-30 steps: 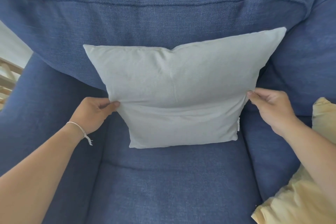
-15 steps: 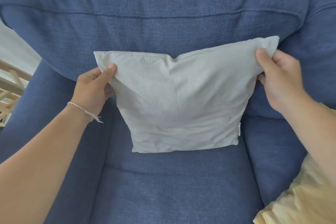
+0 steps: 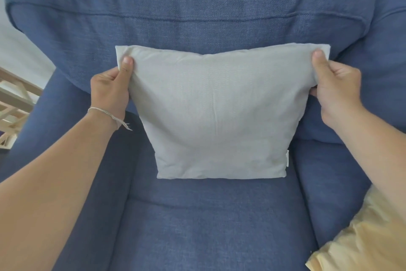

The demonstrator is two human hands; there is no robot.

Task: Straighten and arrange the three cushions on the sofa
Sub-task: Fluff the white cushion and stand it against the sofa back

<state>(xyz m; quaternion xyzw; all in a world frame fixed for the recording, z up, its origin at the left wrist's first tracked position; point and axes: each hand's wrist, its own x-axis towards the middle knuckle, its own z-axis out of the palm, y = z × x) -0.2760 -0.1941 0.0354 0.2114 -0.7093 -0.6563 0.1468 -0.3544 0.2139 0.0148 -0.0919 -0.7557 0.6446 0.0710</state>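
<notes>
Centre of frame: grey cushion (image 3: 216,114) stands upright on the sofa (image 3: 197,215) seat, leaning on the backrest.
Hands: left hand (image 3: 111,89) pinches the upper-left corner, right hand (image 3: 336,89) the upper-right; thumbs in front, fingers behind.
Key relation: cushion sits straight ahead between both hands, top edge running left-right, roughly level; neither hand looks nearer.
Lower right: yellow cushion (image 3: 362,237) lies at the frame edge, well apart.
Third cushion: not in view.
Next, likely: settle grey one, then yellow.
</notes>
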